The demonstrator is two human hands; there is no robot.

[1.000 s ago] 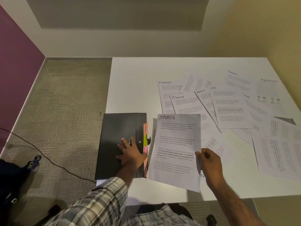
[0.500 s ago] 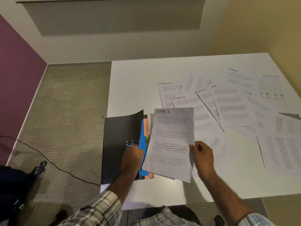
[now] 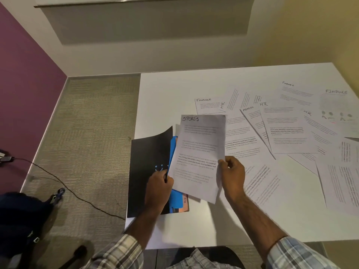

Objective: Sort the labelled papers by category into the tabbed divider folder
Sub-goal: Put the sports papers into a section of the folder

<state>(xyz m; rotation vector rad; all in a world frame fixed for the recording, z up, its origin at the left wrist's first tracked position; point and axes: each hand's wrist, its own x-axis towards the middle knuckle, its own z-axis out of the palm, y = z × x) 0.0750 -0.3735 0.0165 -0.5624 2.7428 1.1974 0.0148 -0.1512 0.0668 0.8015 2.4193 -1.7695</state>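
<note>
The black divider folder [image 3: 147, 167] lies at the table's left front edge with its cover lifted. My left hand [image 3: 160, 186] grips the cover's right edge and holds it up. Beneath it show a blue divider [image 3: 175, 199] and an orange tabbed divider [image 3: 185, 202]. My right hand [image 3: 232, 172] pinches the right edge of a white sheet headed SPORTS [image 3: 200, 152], held over the folder's open side. Loose papers headed FINANCE [image 3: 206, 104], ADMIN [image 3: 250, 115] and HR [image 3: 285, 131] lie spread to the right.
The white table [image 3: 174, 90] ends just left of the folder, with grey carpet [image 3: 87, 123] beyond. A black cable [image 3: 58, 181] crosses the carpet, and a dark bag [image 3: 23, 216] sits at the lower left. More printed sheets [image 3: 342, 181] cover the table's right side.
My left hand went from resting flat on the closed folder to lifting its cover, exposing the coloured dividers. My right hand has brought the SPORTS sheet leftward over the folder's opening.
</note>
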